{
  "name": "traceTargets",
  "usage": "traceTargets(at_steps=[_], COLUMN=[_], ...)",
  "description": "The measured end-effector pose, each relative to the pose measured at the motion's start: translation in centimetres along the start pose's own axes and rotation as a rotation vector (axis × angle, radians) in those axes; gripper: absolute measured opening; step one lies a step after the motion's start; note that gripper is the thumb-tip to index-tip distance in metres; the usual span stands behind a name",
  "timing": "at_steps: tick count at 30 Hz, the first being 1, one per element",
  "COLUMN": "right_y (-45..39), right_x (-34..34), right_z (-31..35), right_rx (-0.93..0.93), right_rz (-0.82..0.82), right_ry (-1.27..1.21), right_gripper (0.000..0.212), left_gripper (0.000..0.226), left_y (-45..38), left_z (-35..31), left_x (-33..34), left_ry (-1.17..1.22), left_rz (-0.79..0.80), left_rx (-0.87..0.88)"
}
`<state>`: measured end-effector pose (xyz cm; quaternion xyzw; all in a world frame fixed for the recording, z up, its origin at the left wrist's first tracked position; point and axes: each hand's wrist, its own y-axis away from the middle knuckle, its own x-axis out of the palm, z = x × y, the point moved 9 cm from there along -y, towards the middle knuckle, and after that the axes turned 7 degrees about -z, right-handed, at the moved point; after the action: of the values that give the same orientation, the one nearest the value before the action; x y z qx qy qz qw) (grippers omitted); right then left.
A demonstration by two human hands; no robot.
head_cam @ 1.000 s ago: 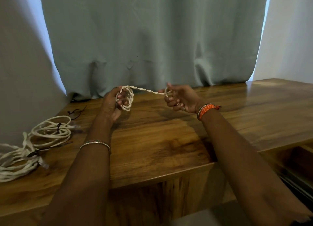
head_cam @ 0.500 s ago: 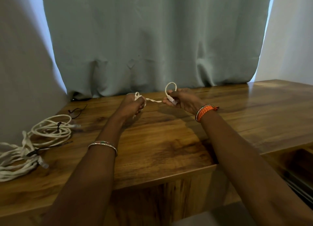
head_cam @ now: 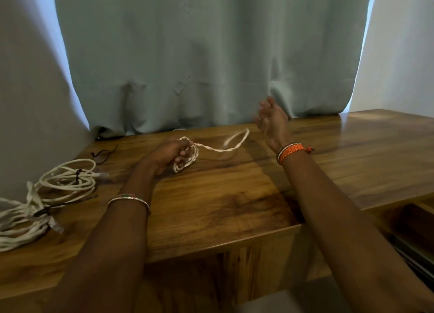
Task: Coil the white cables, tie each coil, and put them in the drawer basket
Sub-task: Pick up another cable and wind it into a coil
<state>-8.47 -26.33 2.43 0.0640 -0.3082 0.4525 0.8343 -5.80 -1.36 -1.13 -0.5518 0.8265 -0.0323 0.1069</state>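
Note:
My left hand point(head_cam: 172, 153) grips a small coil of twisted white cable point(head_cam: 185, 163) just above the wooden table point(head_cam: 223, 207). The cable's free end point(head_cam: 234, 143) trails to the right in a loose loop over the table. My right hand point(head_cam: 271, 120) hangs in the air to the right of that loop, fingers spread, holding nothing. At the table's left edge lies a coiled white cable point(head_cam: 68, 179) with a dark tie, and beside it a looser bundle of white cables point(head_cam: 21, 221) with another dark tie.
A thin black tie point(head_cam: 103, 153) lies on the table behind the left coils. A pale curtain point(head_cam: 211, 66) hangs down to the table's back edge. At the lower right an open drawer point(head_cam: 411, 230) shows dark inside.
My right hand has let go of the cable end and risen, fingers spread. The freed end has dropped in a loop toward the table. My left hand still holds the coil, a little lower.

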Motion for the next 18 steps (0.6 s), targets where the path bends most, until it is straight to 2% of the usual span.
traceTargets(at_steps=[2,3,4,8,10,12,14,16,18], right_y=[1.7,2.9,4.0,6.9,8.6,9.0,8.2,7.0,5.7], right_x=[2.2,3.6,4.7,7.2,8.6,9.1,8.9,8.2,7.0], right_z=[0.5,0.0,-0.8,-0.7,-1.0,-2.3,-2.7,-1.8,-0.8], right_rx=[-0.331,-0.479,-0.552,-0.815,-0.941,-0.922,-0.869,-0.756,-0.620], right_rz=[0.148,0.231,0.283,0.289,0.410,0.511,0.505,0.454,0.404], right_ry=[0.481,0.682,0.810,0.970,1.108,1.261,1.303,1.155,0.966], right_gripper=[0.063,0.064,0.059,0.023,0.024,0.028,0.033,0.030,0.025], left_gripper=[0.036,0.035,0.037,0.052,0.051,0.035,0.019,0.008,0.010], left_y=[-0.1,-0.2,-0.4,-0.5,-0.4,-0.4,-0.3,-0.2,-0.1], left_z=[0.0,0.0,0.0,-0.1,-0.5,-1.0,-1.4,-1.3,-0.8], left_x=[-0.1,0.0,0.1,-0.5,-0.9,-1.5,-2.6,-3.9,-5.1], left_ry=[0.071,0.114,0.157,0.330,0.442,0.553,0.642,0.736,0.835], left_rz=[-0.001,-0.004,-0.008,-0.039,-0.058,-0.083,-0.117,-0.150,-0.180], left_rx=[-0.022,-0.028,-0.041,-0.090,-0.085,-0.083,-0.072,-0.063,-0.081])
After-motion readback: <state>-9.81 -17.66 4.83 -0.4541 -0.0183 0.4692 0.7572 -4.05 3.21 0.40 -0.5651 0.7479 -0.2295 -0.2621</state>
